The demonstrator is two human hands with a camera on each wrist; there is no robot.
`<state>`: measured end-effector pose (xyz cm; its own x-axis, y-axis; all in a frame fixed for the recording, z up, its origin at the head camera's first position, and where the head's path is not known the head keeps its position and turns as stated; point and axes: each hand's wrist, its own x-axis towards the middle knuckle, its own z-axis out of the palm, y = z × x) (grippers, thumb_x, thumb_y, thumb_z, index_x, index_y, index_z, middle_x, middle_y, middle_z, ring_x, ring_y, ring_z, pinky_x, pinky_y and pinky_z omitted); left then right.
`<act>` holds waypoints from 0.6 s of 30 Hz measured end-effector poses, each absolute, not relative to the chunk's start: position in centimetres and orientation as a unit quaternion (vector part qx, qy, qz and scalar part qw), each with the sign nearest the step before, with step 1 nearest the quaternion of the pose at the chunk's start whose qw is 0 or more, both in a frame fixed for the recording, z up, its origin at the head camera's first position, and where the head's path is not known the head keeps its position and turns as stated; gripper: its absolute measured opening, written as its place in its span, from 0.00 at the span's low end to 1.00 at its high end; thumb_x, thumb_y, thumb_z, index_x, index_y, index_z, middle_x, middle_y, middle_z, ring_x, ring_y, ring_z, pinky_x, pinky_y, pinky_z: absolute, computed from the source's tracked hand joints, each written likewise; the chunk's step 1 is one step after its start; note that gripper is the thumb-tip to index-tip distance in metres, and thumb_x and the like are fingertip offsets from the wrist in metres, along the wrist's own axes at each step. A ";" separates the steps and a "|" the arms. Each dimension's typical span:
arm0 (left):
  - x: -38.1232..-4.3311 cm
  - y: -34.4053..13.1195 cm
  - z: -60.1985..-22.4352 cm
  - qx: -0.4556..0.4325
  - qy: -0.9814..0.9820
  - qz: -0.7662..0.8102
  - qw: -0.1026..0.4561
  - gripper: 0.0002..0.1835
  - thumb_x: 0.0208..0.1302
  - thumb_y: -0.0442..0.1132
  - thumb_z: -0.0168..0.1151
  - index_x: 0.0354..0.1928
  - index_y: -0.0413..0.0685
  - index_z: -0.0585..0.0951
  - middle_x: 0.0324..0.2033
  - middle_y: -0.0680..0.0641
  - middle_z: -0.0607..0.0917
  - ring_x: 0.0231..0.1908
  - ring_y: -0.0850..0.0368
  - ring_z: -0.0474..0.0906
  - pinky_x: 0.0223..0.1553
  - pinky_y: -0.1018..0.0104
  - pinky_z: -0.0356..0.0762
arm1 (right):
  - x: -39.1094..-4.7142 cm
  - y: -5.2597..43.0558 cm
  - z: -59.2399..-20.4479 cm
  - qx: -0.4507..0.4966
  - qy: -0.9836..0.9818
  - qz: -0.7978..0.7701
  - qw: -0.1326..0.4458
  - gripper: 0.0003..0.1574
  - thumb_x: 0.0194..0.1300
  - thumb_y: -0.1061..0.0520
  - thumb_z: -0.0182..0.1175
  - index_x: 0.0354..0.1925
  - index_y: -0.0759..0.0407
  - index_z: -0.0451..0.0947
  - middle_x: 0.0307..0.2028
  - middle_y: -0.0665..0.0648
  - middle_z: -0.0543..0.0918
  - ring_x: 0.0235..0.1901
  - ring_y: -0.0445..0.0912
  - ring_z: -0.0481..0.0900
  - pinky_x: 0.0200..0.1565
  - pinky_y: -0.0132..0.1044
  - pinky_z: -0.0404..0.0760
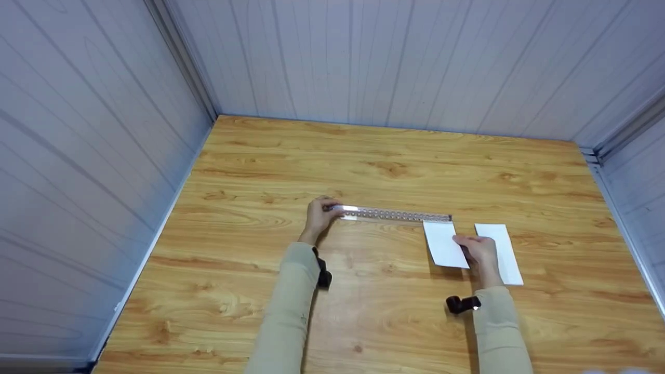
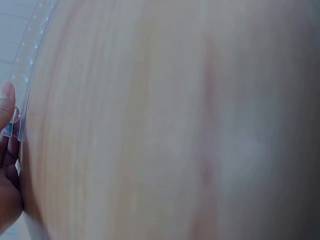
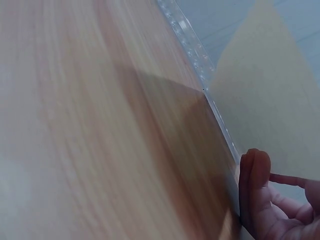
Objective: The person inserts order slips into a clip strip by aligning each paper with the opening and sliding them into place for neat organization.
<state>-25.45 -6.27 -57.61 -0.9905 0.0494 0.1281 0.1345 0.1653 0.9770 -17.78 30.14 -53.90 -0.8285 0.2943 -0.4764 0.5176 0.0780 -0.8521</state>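
A long clear plastic strip (image 1: 392, 214), ruler-like with a row of round shapes, lies across the middle of the table. My left hand (image 1: 318, 215) pinches its left end between thumb and fingers; the left wrist view shows that end of the strip (image 2: 31, 47) beside the thumb. With my right hand (image 1: 480, 253) I grip a white sheet of paper (image 1: 444, 244) by its right edge. The paper is tilted above the table, and its far edge meets the strip's right end. From the right wrist, the paper (image 3: 265, 90) stands beside the strip (image 3: 186, 37), with the fingers beneath it.
Another white paper piece (image 1: 501, 249) lies flat on the wooden table (image 1: 384, 322), partly behind my right hand. Pale panel walls (image 1: 332, 62) enclose the table at the back and both sides. A black wrist camera (image 1: 323, 274) is on each forearm.
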 end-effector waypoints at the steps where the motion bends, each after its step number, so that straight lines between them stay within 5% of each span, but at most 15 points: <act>1: -25.4 -6.3 -57.5 -0.063 -0.759 -0.648 0.033 0.10 0.45 0.27 0.66 0.33 0.28 0.81 0.30 0.37 0.77 0.32 0.46 0.75 0.32 0.67 0.77 | -17.8 30.1 -53.9 0.277 0.727 -0.622 0.089 0.08 0.51 0.62 0.63 0.18 0.56 0.77 0.17 0.45 0.77 0.20 0.35 0.74 0.25 0.25 0.73; 6: -24.4 -6.2 -55.7 -0.072 -0.747 -0.660 0.028 0.11 0.46 0.22 0.63 0.34 0.21 0.78 0.32 0.29 0.75 0.34 0.37 0.74 0.35 0.57 0.77 | -17.8 30.0 -53.7 0.277 0.736 -0.611 0.089 0.06 0.51 0.61 0.64 0.20 0.57 0.78 0.17 0.44 0.77 0.19 0.35 0.73 0.24 0.26 0.73; 11: -24.4 -6.3 -56.0 -0.085 -0.760 -0.643 0.042 0.10 0.46 0.23 0.64 0.33 0.22 0.79 0.30 0.33 0.76 0.33 0.42 0.75 0.34 0.61 0.77 | -17.9 29.8 -53.7 0.279 0.747 -0.597 0.091 0.05 0.51 0.59 0.64 0.25 0.60 0.78 0.18 0.44 0.77 0.20 0.35 0.73 0.24 0.26 0.73; 18: -23.6 -6.2 -54.4 -0.097 -0.767 -0.632 0.055 0.11 0.46 0.21 0.63 0.33 0.19 0.77 0.32 0.26 0.75 0.34 0.33 0.72 0.36 0.52 0.75 | -18.0 29.2 -53.8 0.283 0.723 -0.623 0.091 0.08 0.52 0.62 0.63 0.19 0.57 0.77 0.16 0.45 0.77 0.18 0.35 0.73 0.23 0.26 0.73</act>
<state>-23.58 -6.23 -54.39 -0.9751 0.0793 0.2070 0.2184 0.1831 0.9585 -18.01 29.25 -53.79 -0.8232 0.2959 -0.4845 0.5229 0.0630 -0.8501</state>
